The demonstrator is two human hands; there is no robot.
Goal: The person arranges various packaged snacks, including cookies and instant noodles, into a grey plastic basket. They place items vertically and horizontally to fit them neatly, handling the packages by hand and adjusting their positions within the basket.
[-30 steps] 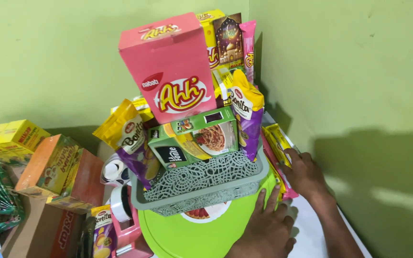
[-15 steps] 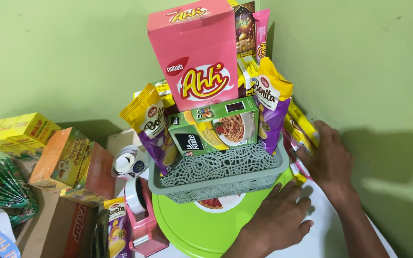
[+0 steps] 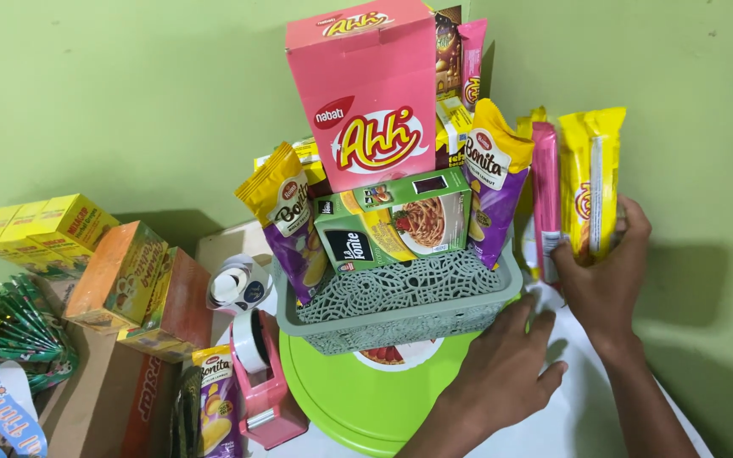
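Right of the basket [image 3: 400,309], our right hand [image 3: 604,280] grips upright yellow packets [image 3: 591,182]; left hand [image 3: 502,377], fingers spread, rests nearer the basket.

Two plain, matte light-green walls [image 3: 129,102] meet in a corner behind the goods. Soft shadows fall across them. Below lies a white table [image 3: 570,416].

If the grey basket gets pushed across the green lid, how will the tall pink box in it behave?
The pink box stands upright, well above the grey lattice basket, so it probably tips easily. It looks like thin cardboard, likely light. The packets beside it may brace it a little.
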